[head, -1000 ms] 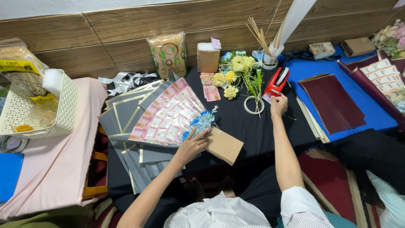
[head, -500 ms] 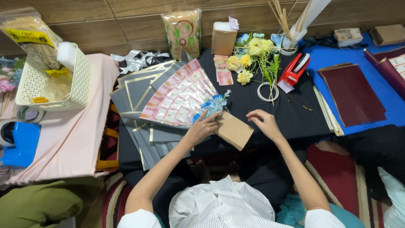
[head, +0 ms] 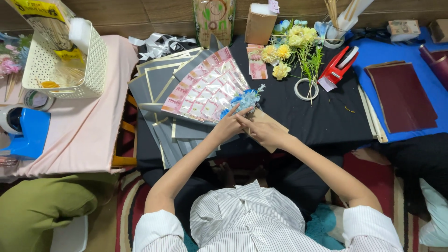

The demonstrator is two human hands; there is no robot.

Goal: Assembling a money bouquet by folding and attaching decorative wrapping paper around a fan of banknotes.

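A fan of pink banknotes in clear sleeves (head: 205, 91) lies on grey gold-edged wrapping sheets (head: 158, 77) over a black cloth. A small bunch of blue flowers (head: 245, 99) sits at the fan's narrow end. My left hand (head: 228, 126) grips that narrow end, with one finger reaching up to the blue flowers. My right hand (head: 262, 130) lies on a brown card (head: 280, 127) and its fingertips meet the left hand at the fan's base. What the right fingers pinch is hidden.
Yellow flowers (head: 289, 42), a tape ring (head: 305, 88) and a red tape dispenser (head: 338, 67) lie beyond the hands. Maroon sheets (head: 401, 93) rest on blue cloth at right. A white basket (head: 65, 63) and a blue dispenser (head: 25, 130) stand at left, a brown box (head: 259, 23) at the back.
My right hand has drawn back from the red tape dispenser to the fan's base and now meets the left hand there. The left hand has stayed at the blue flowers.
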